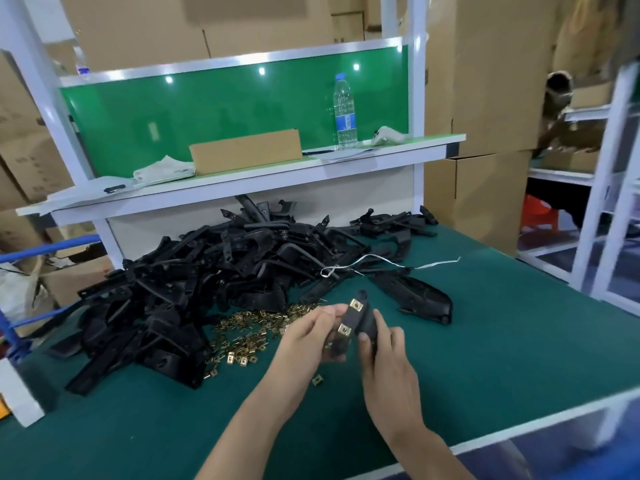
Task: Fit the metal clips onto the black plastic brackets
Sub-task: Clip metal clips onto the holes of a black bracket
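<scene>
Head view, left grip (311, 336), right grip (384, 355), both clasping bracket (350, 318)

Brackets (221, 282) heap at the table's (485, 341) back left; loose clips (249, 336) lie before them; a bottle (345, 112) stands on the shelf (242, 188) behind.

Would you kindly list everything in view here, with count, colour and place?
held bracket: one, black, in both hands, two gold clips fitted
bracket pile: many, black, table's rear left
loose clips: many, gold, before the pile
lone bracket: one, black, right of pile
strap: one, white, beside the pile
table: one, green
bottle: one, clear, shelf
box: one, brown, shelf
cartons: many, brown, behind
left hand: one, grips it
right hand: one, grips it
</scene>
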A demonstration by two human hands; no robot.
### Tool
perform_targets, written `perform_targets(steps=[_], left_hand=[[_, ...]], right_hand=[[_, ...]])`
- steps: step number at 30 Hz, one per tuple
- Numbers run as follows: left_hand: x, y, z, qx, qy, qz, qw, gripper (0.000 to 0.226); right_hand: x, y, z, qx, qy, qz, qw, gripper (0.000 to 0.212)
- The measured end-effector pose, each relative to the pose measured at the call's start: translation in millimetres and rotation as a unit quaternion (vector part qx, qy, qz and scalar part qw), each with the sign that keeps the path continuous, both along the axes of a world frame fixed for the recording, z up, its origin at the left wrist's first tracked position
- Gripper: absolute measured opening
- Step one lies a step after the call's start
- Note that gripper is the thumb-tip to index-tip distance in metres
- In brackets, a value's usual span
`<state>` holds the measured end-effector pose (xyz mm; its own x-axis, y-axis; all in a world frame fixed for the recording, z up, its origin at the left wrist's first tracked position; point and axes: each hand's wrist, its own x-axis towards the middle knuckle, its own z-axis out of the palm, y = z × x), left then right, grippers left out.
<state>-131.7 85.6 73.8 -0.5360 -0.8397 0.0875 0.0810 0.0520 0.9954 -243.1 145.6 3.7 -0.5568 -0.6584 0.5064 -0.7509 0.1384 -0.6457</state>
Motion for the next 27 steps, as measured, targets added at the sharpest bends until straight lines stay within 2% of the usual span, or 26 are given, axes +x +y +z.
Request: perform_targets(steps=[3, 6, 10, 12, 14, 19, 24, 27], left_hand=[[-6, 6, -3, 0.044, 0.053, -0.041, 0.997, 0.028], [-15, 11, -5, 0.020, 0.045, -0.078, 0.996, 0.038], [-24, 14, 2, -0.151, -0.046, -0.031, 0.987, 0.038], [-28, 11, 6, -0.250, -0.091, 0.013, 0.964, 0.037], [-27, 7, 12, -0.288, -0.099, 0.039, 0.952, 0.034], [-20, 5, 19, -0.189, -0.032, 0.063, 0.979, 0.030], [-12, 13, 20, -0.118, 0.030, 0.034, 0.992, 0.029], [-9, 10, 18, -0.101, 0.020, 0.036, 0.994, 0.032]], right_hand=[[-4, 7, -3, -0.003, -0.062, -0.001, 0.998, 0.058], [-7, 16, -1, 0.034, -0.052, 0.019, 0.998, 0.057], [-16, 22, 8, 0.079, 0.007, 0.079, 0.994, 0.044], [-18, 26, 19, 0.060, 0.000, 0.136, 0.989, 0.038], [-17, 31, 28, 0.031, -0.035, 0.200, 0.979, 0.032], [-12, 39, 39, -0.006, -0.104, 0.283, 0.953, 0.035], [-2, 41, 38, -0.036, -0.152, 0.288, 0.945, 0.039], [2, 42, 39, -0.029, -0.182, 0.291, 0.939, 0.041]])
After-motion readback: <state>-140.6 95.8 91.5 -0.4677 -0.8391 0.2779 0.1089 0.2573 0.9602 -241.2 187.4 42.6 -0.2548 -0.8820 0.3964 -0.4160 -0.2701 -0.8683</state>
